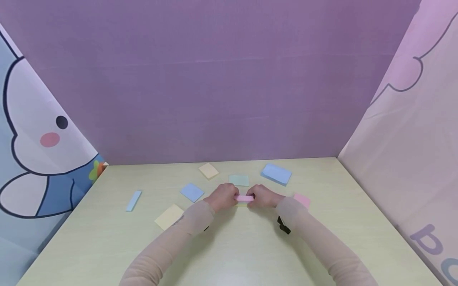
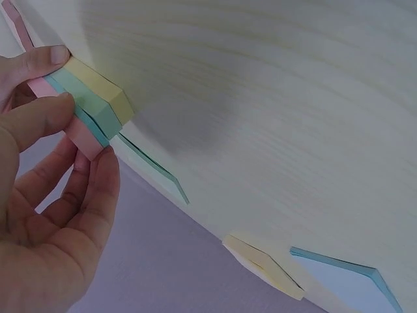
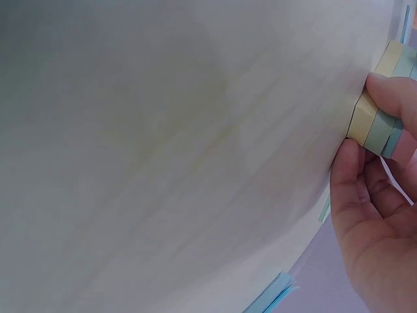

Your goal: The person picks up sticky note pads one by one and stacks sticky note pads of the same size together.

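Observation:
A stack of sticky note pads [image 2: 98,107] is held between both hands near the middle of the table. Its layers run from yellow at the tabletop side through green and a thin blue to pink on top. My left hand [image 1: 224,196] grips the left end, thumb on the near side and fingers behind. At the other end my right hand [image 1: 264,196] grips it likewise, seen close up in the right wrist view. In the head view, the pink pad [image 1: 244,198] shows between the two hands, and the fingers hide the stack's ends.
Around the hands on the table [image 1: 243,254] lie a green pad [image 1: 239,180], a large blue pad [image 1: 276,174], a peach pad [image 1: 208,171], a blue square pad [image 1: 192,192], a yellow pad [image 1: 169,216], a narrow light-blue pad [image 1: 134,201] and a pink pad [image 1: 302,200] partly behind the right sleeve.

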A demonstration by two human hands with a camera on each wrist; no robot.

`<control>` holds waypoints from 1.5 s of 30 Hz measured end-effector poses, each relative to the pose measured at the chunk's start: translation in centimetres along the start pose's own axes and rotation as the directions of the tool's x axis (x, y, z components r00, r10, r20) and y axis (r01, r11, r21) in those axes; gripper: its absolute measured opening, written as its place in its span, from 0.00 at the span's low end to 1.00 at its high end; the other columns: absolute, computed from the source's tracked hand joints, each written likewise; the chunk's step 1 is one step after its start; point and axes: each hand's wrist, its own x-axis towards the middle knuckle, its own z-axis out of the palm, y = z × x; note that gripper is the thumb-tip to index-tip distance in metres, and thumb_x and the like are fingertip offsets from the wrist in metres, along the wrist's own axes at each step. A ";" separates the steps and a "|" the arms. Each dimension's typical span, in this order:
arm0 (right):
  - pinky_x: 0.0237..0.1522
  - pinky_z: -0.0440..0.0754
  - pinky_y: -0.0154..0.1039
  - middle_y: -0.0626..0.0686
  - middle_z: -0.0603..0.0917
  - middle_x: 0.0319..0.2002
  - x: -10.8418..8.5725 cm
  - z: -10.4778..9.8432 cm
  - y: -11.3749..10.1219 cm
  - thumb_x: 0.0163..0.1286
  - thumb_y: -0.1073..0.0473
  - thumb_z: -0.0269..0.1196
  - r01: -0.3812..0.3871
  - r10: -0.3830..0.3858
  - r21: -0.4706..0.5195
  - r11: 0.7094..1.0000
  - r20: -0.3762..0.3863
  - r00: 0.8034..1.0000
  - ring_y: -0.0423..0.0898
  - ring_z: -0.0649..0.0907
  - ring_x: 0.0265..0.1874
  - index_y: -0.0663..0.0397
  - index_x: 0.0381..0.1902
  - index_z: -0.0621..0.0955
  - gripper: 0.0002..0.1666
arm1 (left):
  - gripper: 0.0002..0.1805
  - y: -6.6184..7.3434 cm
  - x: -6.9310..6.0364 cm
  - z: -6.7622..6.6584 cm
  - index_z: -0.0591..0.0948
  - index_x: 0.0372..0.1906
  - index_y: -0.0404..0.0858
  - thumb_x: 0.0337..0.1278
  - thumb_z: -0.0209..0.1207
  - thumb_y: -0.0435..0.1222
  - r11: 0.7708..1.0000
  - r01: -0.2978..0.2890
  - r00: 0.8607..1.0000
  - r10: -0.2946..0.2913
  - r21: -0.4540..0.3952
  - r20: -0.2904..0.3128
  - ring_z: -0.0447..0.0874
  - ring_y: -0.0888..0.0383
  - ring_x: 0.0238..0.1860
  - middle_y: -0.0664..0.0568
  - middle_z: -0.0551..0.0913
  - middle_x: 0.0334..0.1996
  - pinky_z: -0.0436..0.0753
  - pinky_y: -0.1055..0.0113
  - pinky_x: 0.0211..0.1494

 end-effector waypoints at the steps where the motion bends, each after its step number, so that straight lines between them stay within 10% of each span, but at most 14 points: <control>1: 0.30 0.71 0.34 0.46 0.79 0.24 0.0 0.0 0.0 0.51 0.69 0.66 0.000 0.000 0.001 1.000 0.000 1.000 0.41 0.73 0.23 0.56 0.33 0.83 0.09 | 0.06 0.0 0.0 0.0 0.84 0.33 0.37 0.46 0.63 0.31 1.000 0.004 1.000 -0.004 -0.006 0.002 0.74 0.60 0.27 0.53 0.82 0.27 0.74 0.69 0.35; 25: 0.31 0.72 0.34 0.46 0.79 0.25 0.1 -0.2 0.0 0.50 0.69 0.66 -0.006 0.006 0.021 1.000 0.008 1.000 0.41 0.73 0.23 0.56 0.33 0.83 0.10 | 0.08 -0.7 -0.5 0.0 0.84 0.37 0.36 0.49 0.62 0.30 0.984 0.121 0.992 -0.114 -0.134 0.063 0.69 0.60 0.27 0.54 0.81 0.29 0.71 0.71 0.34; 45: 0.31 0.72 0.34 0.46 0.79 0.25 0.2 -0.1 0.1 0.50 0.69 0.66 0.000 0.000 0.008 1.000 0.003 1.000 0.41 0.73 0.24 0.55 0.32 0.83 0.10 | 0.07 -0.9 -0.7 0.1 0.84 0.35 0.36 0.49 0.61 0.30 0.986 0.110 0.993 -0.104 -0.125 0.053 0.67 0.61 0.24 0.55 0.79 0.24 0.69 0.72 0.31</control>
